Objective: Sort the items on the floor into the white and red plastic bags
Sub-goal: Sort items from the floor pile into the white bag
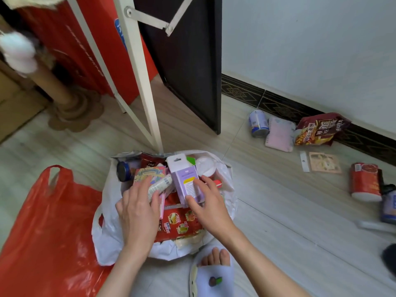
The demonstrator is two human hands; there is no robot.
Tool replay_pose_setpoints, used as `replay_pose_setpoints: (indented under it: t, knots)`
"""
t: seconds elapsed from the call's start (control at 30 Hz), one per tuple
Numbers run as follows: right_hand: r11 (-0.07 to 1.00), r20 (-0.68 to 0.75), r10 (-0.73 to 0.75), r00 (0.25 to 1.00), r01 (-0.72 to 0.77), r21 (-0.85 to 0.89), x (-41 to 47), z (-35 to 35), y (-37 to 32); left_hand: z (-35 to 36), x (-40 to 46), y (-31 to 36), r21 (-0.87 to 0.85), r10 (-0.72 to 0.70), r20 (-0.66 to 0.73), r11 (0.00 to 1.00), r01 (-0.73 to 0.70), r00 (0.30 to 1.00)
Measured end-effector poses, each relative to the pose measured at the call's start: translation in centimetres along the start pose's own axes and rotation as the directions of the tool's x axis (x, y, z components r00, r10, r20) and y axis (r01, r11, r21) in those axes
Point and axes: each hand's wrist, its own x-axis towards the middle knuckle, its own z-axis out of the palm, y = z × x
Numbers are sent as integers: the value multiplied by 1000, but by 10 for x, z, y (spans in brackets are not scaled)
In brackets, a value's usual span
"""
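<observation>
The purple box (pixel 186 183) stands in the middle of the frame, on top of the goods that fill the white bag (pixel 111 230), and the right hand (pixel 209 205) holds it with the thumb on its lower end and the fingers curled over its right side. Its long axis runs from the hand up and a little to the left, toward the white hang tab at the far end. The left hand (pixel 139 213) is just beside it on the left, with fingers spread and resting on a white tube (pixel 159 186) and a colourful flat box (pixel 149 174); it seems to press them and not to grip them. The red bag (pixel 47 221) lies flat and nearly empty at lower left, touching the white bag, so it is nearer to the left hand. The items not yet sorted, a blue can (pixel 258 126), a pink pouch (pixel 279 136), a dark snack packet (pixel 319 129) and a red cylinder (pixel 365 181), lie at the right of the frame, well apart from both bags. The right hand is on their side, so the next reach is probably for it, after it lets go of the box.
</observation>
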Motion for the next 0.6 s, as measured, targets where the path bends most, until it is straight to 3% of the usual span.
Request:
replay_pose_setpoints:
  t: [0.07,0.17,0.3,0.4,0.5,0.6]
  knots:
    - [1000,22,-11,1000,11,16,2,4,4,1,-1,7,19,155,17,988,-156,988]
    - [992,5,-13,1000,12,129,-2,3,14,14,-6,17,44,368,196,923,-383,909]
    - [985,-121,58,991,-37,166,-15,-8,40,29,-6,19,116,278,331,936,-331,902]
    - [950,-264,307,914,-280,137,-11,-19,71,35,-6,20,139,270,330,934,-330,904]
    - [766,-103,625,774,-582,272,7,-23,106,42,-8,20,89,290,313,939,-332,905]
    - [565,136,691,710,-648,511,15,-19,122,46,-12,19,58,301,299,941,-332,905]
